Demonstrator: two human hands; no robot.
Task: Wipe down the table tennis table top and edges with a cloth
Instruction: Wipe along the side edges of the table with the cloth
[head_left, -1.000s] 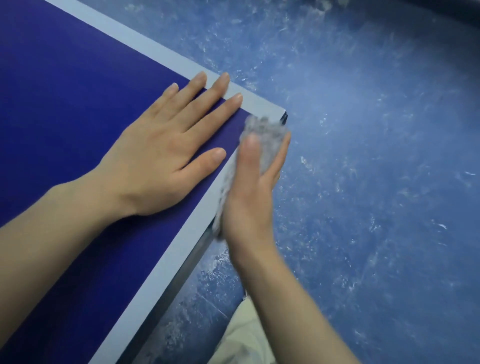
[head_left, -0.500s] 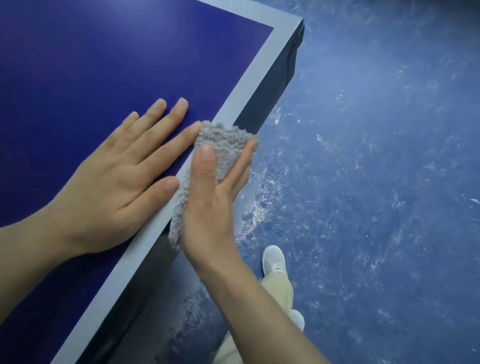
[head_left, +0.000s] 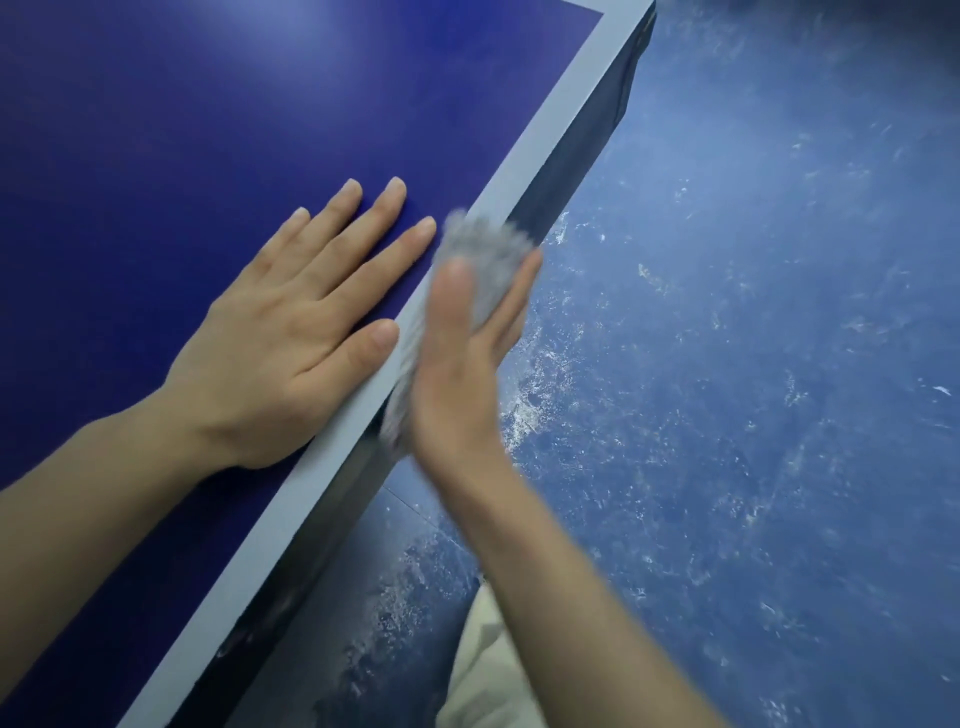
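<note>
Grey cloth (head_left: 485, 260) wrapped over the tabletop's (head_left: 156, 130) right edge, pinched between right hand's (head_left: 457, 374) thumb and straight fingers (head_left: 511, 301). Left hand (head_left: 291, 338) flat, fingers spread, just inside the pale border (head_left: 566, 140). Blue floor (head_left: 753, 364) beyond.

Head camera, one wide-angle view, looking steeply down.

It looks from above and close in, along the right-hand border of the bench (head_left: 156, 156), which runs diagonally from lower left to upper right. The blue floor (head_left: 753, 364) fills the right half; both forearms enter from the bottom edge.
</note>
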